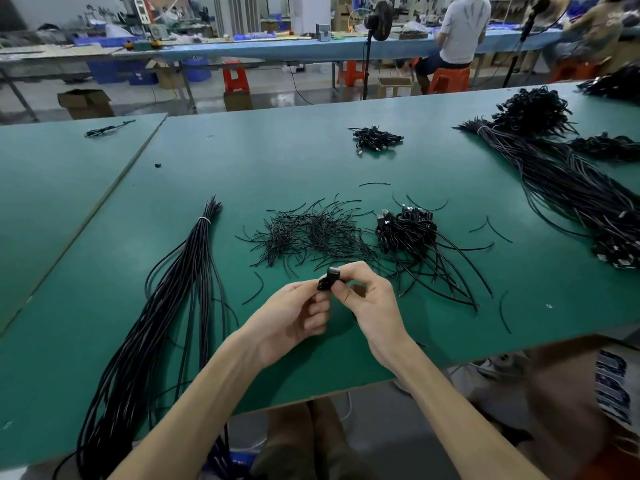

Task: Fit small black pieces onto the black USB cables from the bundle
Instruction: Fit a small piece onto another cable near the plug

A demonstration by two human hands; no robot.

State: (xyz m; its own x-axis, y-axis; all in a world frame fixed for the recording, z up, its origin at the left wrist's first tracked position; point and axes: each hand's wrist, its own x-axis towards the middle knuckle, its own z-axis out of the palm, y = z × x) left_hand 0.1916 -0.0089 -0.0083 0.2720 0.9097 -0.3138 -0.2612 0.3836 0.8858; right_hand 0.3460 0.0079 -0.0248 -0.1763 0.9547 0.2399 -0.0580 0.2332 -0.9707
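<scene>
Over the near middle of the green table (242,161), my left hand (294,317) and my right hand (367,299) meet and pinch one small black piece (329,279) between their fingertips. It looks like a coiled cable end with a plug, but the detail is too dark to tell. A long tied bundle of black cables (173,306) lies to the left and hangs over the near edge. Behind my hands sits a heap of thin black pieces (308,232), and to its right a pile of short USB cables (408,233).
A large sheaf of black cables (571,188) runs along the right side. A small cable pile (375,137) lies farther back. Loose black strands are scattered at the right. People sit at a blue bench behind, with a fan (379,20) on a stand.
</scene>
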